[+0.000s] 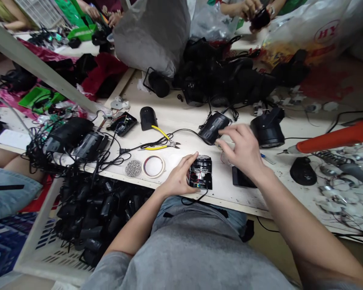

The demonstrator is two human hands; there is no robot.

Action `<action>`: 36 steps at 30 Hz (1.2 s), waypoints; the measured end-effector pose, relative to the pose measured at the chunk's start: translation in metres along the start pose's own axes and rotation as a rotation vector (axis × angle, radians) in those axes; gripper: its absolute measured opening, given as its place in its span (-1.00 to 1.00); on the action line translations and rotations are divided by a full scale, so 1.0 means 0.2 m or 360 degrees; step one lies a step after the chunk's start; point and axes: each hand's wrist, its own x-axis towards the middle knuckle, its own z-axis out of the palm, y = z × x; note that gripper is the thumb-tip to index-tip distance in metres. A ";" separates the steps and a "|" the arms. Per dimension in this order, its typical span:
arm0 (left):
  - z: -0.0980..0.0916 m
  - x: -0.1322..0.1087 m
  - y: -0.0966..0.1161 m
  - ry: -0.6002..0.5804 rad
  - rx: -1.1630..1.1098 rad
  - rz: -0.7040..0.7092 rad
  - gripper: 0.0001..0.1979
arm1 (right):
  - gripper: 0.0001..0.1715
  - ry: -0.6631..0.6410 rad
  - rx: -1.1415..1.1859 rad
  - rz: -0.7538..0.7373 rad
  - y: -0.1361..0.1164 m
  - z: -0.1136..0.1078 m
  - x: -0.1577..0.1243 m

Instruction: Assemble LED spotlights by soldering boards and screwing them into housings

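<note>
My left hand is wrapped round an opened black housing near the table's front edge. Inside the housing show thin red wires, a small circuit board and a round clear part at its far end. A black cable loops from its near side. My right hand is raised to the right of it, thumb and forefinger curled close together; whatever tiny piece they pinch is too small to name. Just beyond those fingertips lies another black housing. Under the right wrist sits a black tray-like part, partly hidden.
Yellow-handled cutters, a tape roll and a dish of screws lie left. An orange electric screwdriver juts in from the right above a black lamp. Black housings fill a crate below. Other people's hands work across the table.
</note>
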 end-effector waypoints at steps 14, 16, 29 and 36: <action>-0.05 0.05 0.05 -0.0139 0.0008 0.0006 0.25 | -0.87 -0.0189 0.0265 -0.0200 -0.23 0.04 -0.34; -0.05 0.06 0.06 -0.0156 0.0011 -0.0008 0.25 | -0.87 -0.0186 0.0262 -0.0180 -0.23 0.03 -0.33; -0.24 0.28 -0.03 -0.0417 0.0112 0.0159 0.18 | -0.90 0.0241 0.0477 0.0406 -0.22 -0.11 -0.32; -0.36 0.36 -0.03 -0.0326 0.0315 0.0165 0.12 | -0.88 0.0493 0.0295 0.0409 -0.23 -0.21 -0.29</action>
